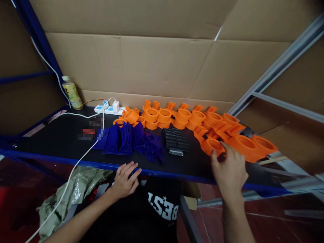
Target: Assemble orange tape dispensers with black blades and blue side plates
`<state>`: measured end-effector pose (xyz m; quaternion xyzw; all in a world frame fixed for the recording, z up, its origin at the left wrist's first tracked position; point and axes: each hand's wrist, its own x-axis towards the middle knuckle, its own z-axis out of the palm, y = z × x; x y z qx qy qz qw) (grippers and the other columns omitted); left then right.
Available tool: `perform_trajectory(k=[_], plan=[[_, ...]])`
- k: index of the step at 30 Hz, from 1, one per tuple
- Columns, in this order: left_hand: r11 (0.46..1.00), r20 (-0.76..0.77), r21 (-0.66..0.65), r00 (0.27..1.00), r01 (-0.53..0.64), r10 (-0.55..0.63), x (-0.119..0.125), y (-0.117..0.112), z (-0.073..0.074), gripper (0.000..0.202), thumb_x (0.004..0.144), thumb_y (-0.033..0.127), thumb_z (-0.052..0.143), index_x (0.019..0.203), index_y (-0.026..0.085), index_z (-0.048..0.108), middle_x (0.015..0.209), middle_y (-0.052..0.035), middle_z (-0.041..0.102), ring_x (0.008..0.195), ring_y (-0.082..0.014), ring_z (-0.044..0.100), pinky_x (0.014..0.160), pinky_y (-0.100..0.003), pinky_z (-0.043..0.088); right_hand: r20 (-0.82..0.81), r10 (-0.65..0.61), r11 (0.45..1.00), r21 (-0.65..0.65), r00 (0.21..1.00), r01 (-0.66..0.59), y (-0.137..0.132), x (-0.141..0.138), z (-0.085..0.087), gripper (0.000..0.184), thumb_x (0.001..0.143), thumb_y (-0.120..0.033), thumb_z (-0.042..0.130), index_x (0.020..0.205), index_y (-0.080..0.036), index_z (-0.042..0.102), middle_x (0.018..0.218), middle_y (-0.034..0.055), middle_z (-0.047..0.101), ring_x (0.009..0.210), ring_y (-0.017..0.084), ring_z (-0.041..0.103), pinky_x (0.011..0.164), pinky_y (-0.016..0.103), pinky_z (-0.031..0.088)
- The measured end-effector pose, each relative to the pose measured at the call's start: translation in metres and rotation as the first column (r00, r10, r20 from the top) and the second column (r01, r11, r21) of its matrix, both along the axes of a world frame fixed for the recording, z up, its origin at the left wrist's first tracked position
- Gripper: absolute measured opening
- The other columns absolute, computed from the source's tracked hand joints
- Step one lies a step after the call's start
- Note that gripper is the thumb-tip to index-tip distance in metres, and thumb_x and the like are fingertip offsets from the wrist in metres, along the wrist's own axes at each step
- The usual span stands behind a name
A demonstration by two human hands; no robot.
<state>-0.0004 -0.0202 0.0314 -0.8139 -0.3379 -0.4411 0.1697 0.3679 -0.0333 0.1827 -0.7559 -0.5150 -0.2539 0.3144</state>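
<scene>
My right hand [231, 167] is at the front of a group of orange plastic parts, its thumb and index finger closed on the rim of an orange ring-shaped holder [212, 145]. This holder has a ring and a raised bracket at its back; its right side is partly hidden by my fingers. Farther right, more orange holders [245, 143] lie beside and behind that hand. My left hand [126, 180] rests at the blue front edge of the black tabletop [149, 170], with its fingers spread and nothing in them.
Stacked orange holders [152, 114] line the back. In front lie thin dark-blue plates [124, 140], small blue pieces [154, 148] and black bars [176, 140]. A power strip [110, 109], a bottle [73, 93] and a white cable [83, 156] are at left. Cardboard [157, 67] walls the back.
</scene>
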Motion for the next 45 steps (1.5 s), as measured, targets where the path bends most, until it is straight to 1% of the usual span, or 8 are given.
perform_trajectory(k=[6,9,14,22,33,37,40,45], plan=[[1.0,-0.003,-0.007,1.0,-0.004,0.004,0.002,0.0,0.001,0.062,0.081,0.018,0.065,0.142,0.025,0.052,0.132,-0.0117,0.068,0.127,-0.0281,0.06,0.109,-0.044,0.038,0.047,-0.056,0.969,-0.238,0.997,0.066,0.015,0.024,-0.009,0.047,0.097,-0.044,0.046,0.131,-0.016,0.064,0.115,0.0163,0.07,0.108,0.035,0.061,0.074,0.042,0.052],[1.0,-0.001,-0.009,1.0,-0.001,0.001,0.003,0.0,0.001,0.062,0.081,0.019,0.065,0.142,0.025,0.052,0.132,-0.0119,0.068,0.127,-0.0286,0.06,0.109,-0.045,0.038,0.044,-0.068,0.953,-0.293,0.997,0.078,0.017,0.029,-0.014,0.043,0.097,-0.042,0.046,0.128,-0.018,0.066,0.117,0.0151,0.07,0.104,0.033,0.064,0.07,0.039,0.051],[1.0,0.004,-0.006,1.0,0.002,-0.002,0.004,0.0,0.002,0.064,0.081,0.018,0.064,0.143,0.025,0.05,0.132,-0.0118,0.068,0.127,-0.0286,0.06,0.11,-0.045,0.037,0.047,-0.04,0.968,-0.244,0.998,0.05,0.019,0.035,-0.018,0.041,0.096,-0.037,0.046,0.125,-0.017,0.068,0.116,0.015,0.07,0.103,0.031,0.064,0.071,0.038,0.052],[1.0,0.004,-0.001,1.0,0.0,0.0,0.005,0.0,0.005,0.066,0.081,0.019,0.064,0.144,0.026,0.049,0.131,-0.0118,0.068,0.127,-0.0288,0.061,0.11,-0.045,0.037,0.013,-0.047,0.978,-0.202,0.999,0.049,0.018,0.033,-0.026,0.044,0.098,-0.039,0.046,0.132,-0.018,0.064,0.122,0.0145,0.068,0.103,0.031,0.065,0.074,0.038,0.052],[1.0,0.002,0.011,1.0,0.003,-0.003,0.004,0.001,0.004,0.062,0.082,0.018,0.064,0.142,0.024,0.051,0.131,-0.0123,0.068,0.127,-0.0281,0.06,0.11,-0.044,0.037,-0.02,-0.057,0.987,-0.152,0.998,0.053,0.019,0.032,-0.026,0.045,0.097,-0.042,0.046,0.131,-0.02,0.066,0.12,0.0132,0.067,0.093,0.029,0.067,0.068,0.035,0.048],[1.0,0.0,0.011,1.0,0.005,-0.005,0.003,0.001,0.003,0.064,0.082,0.018,0.065,0.143,0.024,0.05,0.131,-0.0122,0.068,0.127,-0.0279,0.06,0.109,-0.044,0.038,-0.026,-0.068,0.982,-0.18,0.997,0.062,0.019,0.03,-0.025,0.045,0.096,-0.042,0.047,0.133,-0.022,0.064,0.124,0.0114,0.066,0.092,0.028,0.067,0.065,0.035,0.047],[1.0,0.001,0.008,1.0,0.002,-0.002,0.003,0.001,0.003,0.064,0.081,0.018,0.065,0.144,0.025,0.049,0.13,-0.012,0.068,0.127,-0.0283,0.06,0.109,-0.044,0.038,-0.028,-0.073,0.977,-0.202,0.997,0.065,0.018,0.028,-0.025,0.045,0.096,-0.041,0.048,0.134,-0.022,0.063,0.126,0.0111,0.065,0.093,0.028,0.067,0.066,0.035,0.047],[1.0,0.0,0.004,1.0,0.003,-0.003,0.003,0.001,0.003,0.063,0.082,0.018,0.064,0.142,0.025,0.051,0.13,-0.012,0.068,0.126,-0.0283,0.061,0.109,-0.044,0.038,-0.012,-0.039,0.987,-0.158,0.999,0.037,0.016,0.024,-0.026,0.045,0.096,-0.038,0.047,0.134,-0.019,0.062,0.124,0.0139,0.064,0.098,0.028,0.066,0.07,0.035,0.051]])
